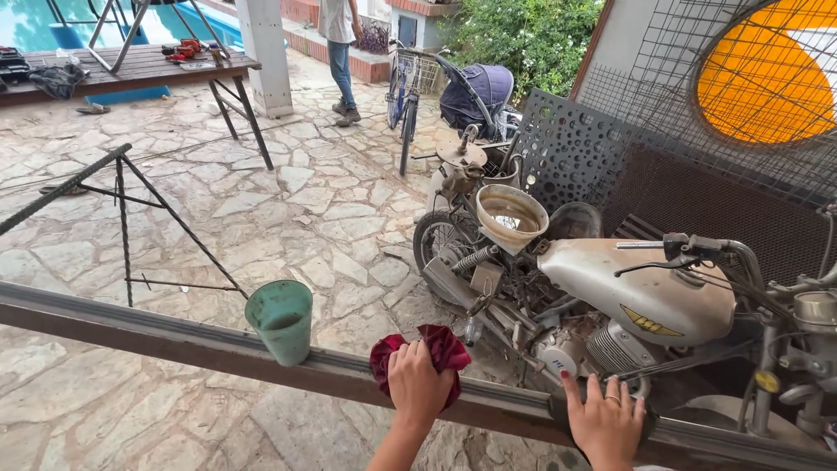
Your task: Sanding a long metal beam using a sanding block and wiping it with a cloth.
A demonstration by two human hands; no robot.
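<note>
Nearest the camera, the left hand (418,384) is closed over a dark red rag (436,351), pressing it onto the top of a long rusty metal beam (157,336) that runs across the view from left to lower right. The rag bunches out on either side of the knuckles. Just to the right along the same beam, the right hand (606,423) lies open and flat, fingers spread, resting on the metal with nothing in its grip; a ring shows on one finger.

To the left of the rag, a green plastic cup (281,321) stands upright on the beam, well apart from both hands.

Behind the beam leans an old motorcycle (649,301) with a worn silver tank, and a round cream bowl (512,218) sits tilted on its rear end. Left of it stands a rebar trestle (122,209) on the stone-paved floor (305,201).

Farther back are a bicycle (405,96), a dark blue stroller (475,92), a wooden tabletop (131,68) carrying tools, and a person (340,44) walking away.
</note>
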